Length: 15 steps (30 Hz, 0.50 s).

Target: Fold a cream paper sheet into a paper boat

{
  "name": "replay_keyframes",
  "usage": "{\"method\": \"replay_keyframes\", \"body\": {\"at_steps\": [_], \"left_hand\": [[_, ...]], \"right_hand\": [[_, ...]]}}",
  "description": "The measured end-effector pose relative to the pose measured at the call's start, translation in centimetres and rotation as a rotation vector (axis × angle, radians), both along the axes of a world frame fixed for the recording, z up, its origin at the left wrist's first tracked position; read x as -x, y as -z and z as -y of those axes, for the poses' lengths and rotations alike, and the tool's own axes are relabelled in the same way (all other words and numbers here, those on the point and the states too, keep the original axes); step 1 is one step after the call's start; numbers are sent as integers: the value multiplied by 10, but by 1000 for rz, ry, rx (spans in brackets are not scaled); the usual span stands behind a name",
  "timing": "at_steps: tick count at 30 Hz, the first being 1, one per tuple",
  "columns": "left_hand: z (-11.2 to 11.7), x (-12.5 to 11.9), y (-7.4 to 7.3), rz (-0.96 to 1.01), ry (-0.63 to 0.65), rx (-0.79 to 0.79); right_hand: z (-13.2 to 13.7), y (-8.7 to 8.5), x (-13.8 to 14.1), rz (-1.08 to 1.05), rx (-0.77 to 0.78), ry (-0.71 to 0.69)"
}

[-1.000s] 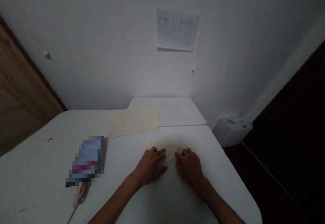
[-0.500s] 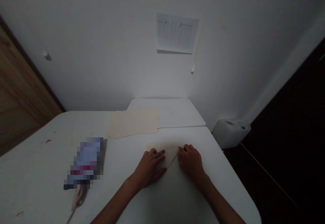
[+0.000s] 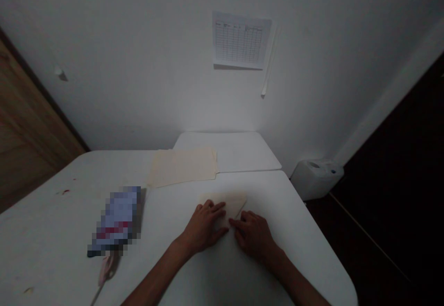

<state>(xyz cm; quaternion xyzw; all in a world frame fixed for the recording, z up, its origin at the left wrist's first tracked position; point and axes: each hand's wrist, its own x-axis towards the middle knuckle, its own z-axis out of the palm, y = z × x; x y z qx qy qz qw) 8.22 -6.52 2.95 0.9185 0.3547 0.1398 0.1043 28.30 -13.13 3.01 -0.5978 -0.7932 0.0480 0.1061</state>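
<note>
A folded cream sheet, paper or thin cloth, lies on the white table near its middle, and its lower part is hidden under my hands. My left hand rests flat on the sheet's left part with the fingers spread. My right hand lies close beside it, with its fingertips on the sheet's lower right edge. Neither hand grips anything.
A flat cream sheet lies farther up the white table. To the left are a pixelated package and pink-handled scissors. A second table abuts at the back. A white plastic container stands beyond the right edge.
My right hand has slid left and slightly down, closer to my left hand, and now touches the sheet's lower right edge. My left hand and the sheet have barely moved.
</note>
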Motion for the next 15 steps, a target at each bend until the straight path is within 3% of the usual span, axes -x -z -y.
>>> {"method": "replay_keyframes", "body": {"at_steps": [15], "left_hand": [[2,-1,-5,-27,-3,18]], "right_hand": [[-28,-1,-31,99,-36,284]]}}
